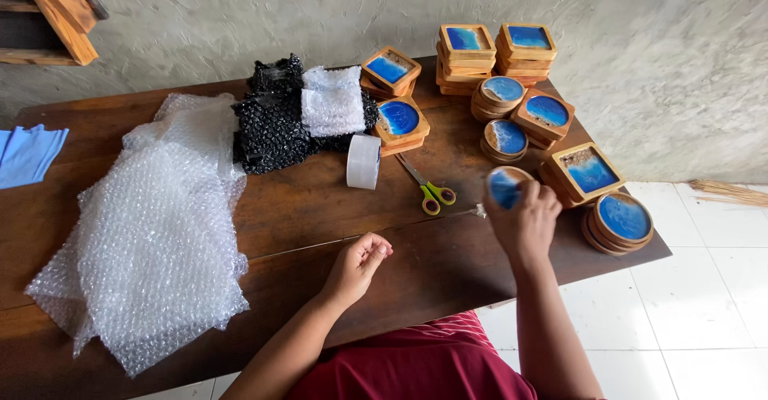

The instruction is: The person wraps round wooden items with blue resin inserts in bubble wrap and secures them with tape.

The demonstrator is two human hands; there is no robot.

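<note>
- Right hand: fingers curled shut around a round wooden coaster with a blue face, lifted above the table.
- Left hand: fingertips pinched loosely, resting on the wood; whether they grip anything is unclear.
- At 12 o'clock from it, a tape roll and scissors.
- At 1–2 o'clock, coaster stacks, reaching the right edge.
- At 9 o'clock, bubble wrap; bare wood between.

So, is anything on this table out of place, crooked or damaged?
Nothing looks damaged or spilled. The coaster stacks are a little uneven, and the clear bubble wrap hangs over the front table edge. The tape roll stands on its side. The right hand holds one round coaster.
</note>
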